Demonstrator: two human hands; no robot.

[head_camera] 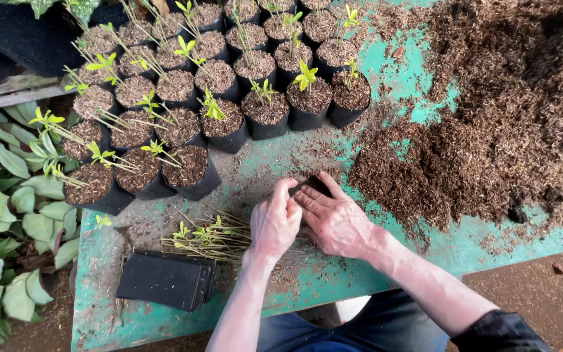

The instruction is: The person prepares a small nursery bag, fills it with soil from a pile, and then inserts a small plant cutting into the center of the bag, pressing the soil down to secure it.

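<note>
the small black bag [313,185] sits on the desk [418,78] at the fingertips of both hands, pinched between them: the left hand [275,221] curls its thumb and fingers onto the bag's near edge, the right hand [337,221] lays its fingers along the bag's right side and grips it. most of the bag is hidden behind the fingers, so whether it holds anything is hard to make out. just left of the bag lies a bundle of green cuttings [206,236], and farther left of that a flat stack of black bags [164,281]. beyond the bag stand rows of filled pots [197,98] with seedlings, the farthest cut off by the frame. right of the bag spreads a heap of brown potting mix [490,124]. the desk is worn turquoise, dusted with mix; leafy plants [1,215] crowd the ground far left of it.
</note>
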